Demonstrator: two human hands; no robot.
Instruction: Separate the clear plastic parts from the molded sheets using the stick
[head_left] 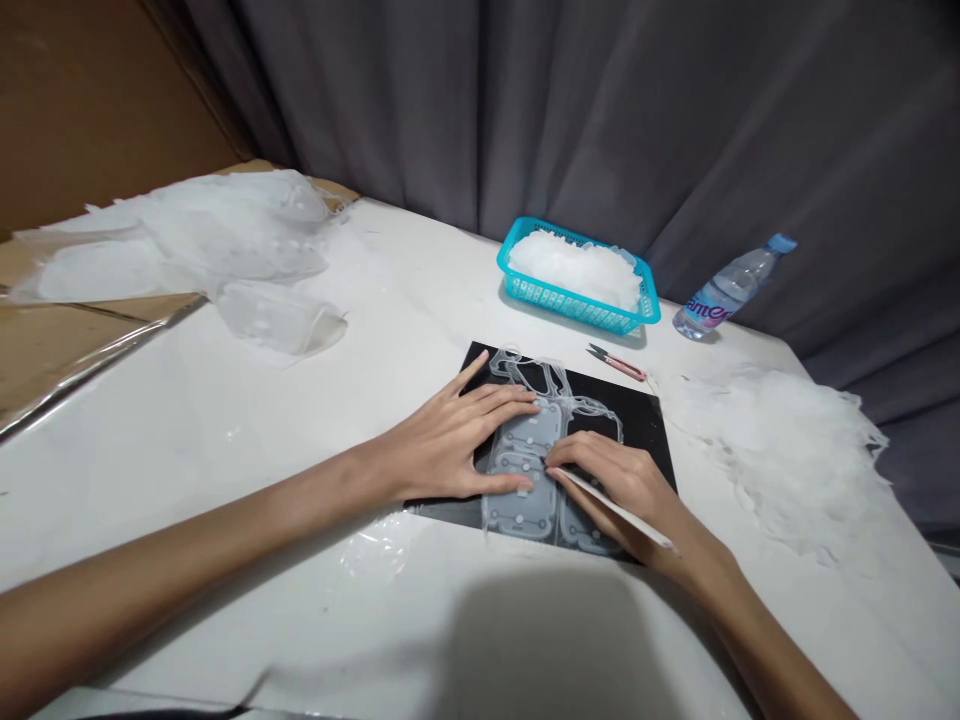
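Note:
A translucent silicone sheet (534,400) with moulded pads lies on a black mat (637,415) in the middle of the white table. My left hand (450,440) lies flat on the sheet, fingers spread, pressing it down. My right hand (619,480) is closed round a thin white blade-like tool (615,508), its tip touching the sheet near my left fingertips.
A turquoise basket (577,300) of white scraps stands behind the mat, with small snips (616,362) beside it. A water bottle (731,290) lies at the back right. Heaps of translucent sheets (202,250) lie at left, white trimmings (780,450) at right. Grey curtain behind.

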